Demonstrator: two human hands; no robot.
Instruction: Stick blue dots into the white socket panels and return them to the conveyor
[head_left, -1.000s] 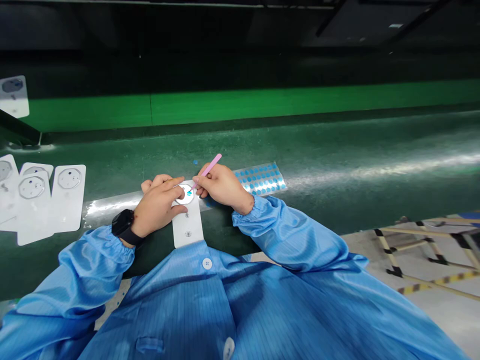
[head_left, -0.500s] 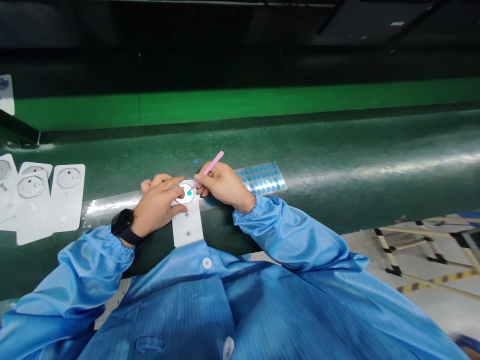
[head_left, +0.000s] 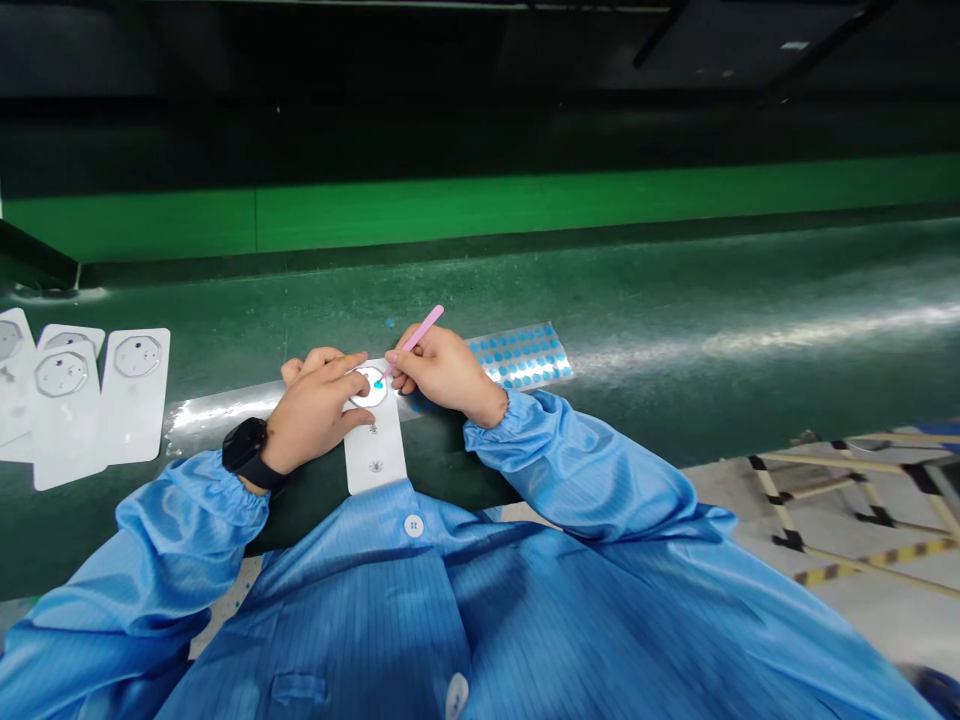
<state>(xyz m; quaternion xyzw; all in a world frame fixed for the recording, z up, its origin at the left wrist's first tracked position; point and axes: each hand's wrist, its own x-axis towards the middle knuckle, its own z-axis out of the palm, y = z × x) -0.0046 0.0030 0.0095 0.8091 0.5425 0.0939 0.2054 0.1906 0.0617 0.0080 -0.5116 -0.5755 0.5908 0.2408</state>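
So the white panel (head_left: 386, 440) lies between the two hands, its near end running up to the blue jacket (head_left: 352, 600). Left hand (head_left: 319, 400) isn't gripping anything, just resting fingers on the panel and covering part of the octagon outline (head_left: 375, 400). Right hand (head_left: 442, 370) has a pink tool (head_left: 426, 327) pinched pen-style, tip down at a blue dot (head_left: 379, 385) inside that outline.

Sheet of blue dots (head_left: 525, 355) pokes out past the right hand, which blocks some of it. A loose dot (head_left: 390, 323) sits just beyond the hands. Clear film (head_left: 217, 415) sticks out left of the left hand, with more white panels (head_left: 135, 405) further left, some overlapping.
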